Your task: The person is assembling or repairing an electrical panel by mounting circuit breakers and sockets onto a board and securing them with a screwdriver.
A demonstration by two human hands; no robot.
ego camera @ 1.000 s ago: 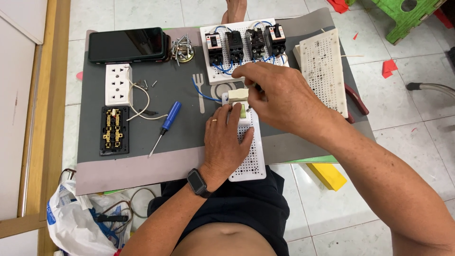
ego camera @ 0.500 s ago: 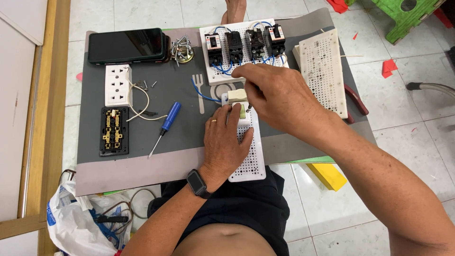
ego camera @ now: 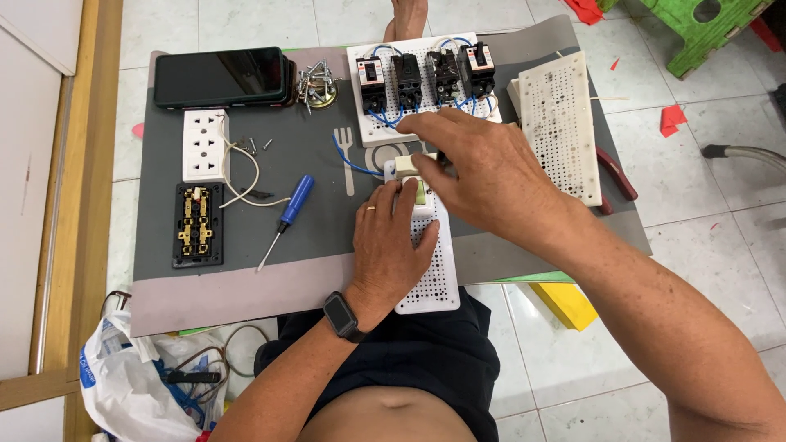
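My left hand (ego camera: 391, 242), with a ring and a black wristwatch, lies flat on a white perforated board (ego camera: 429, 274) and presses it onto the grey mat (ego camera: 315, 155). My right hand (ego camera: 483, 168) reaches across and grips a small cream switch block (ego camera: 411, 167) at the board's far end. Blue wires (ego camera: 348, 162) run from that block. What the right fingertips do under the hand is hidden.
A white board with several black breakers (ego camera: 423, 78) lies behind. Another perforated board (ego camera: 562, 123) and red-handled pliers (ego camera: 614, 178) lie right. A blue screwdriver (ego camera: 288, 209), white socket (ego camera: 204, 145), black socket back (ego camera: 197, 224), screws (ego camera: 313, 83) and a phone (ego camera: 221, 77) lie left.
My right hand has shifted slightly over the cream block. My left hand stays flat on the board.
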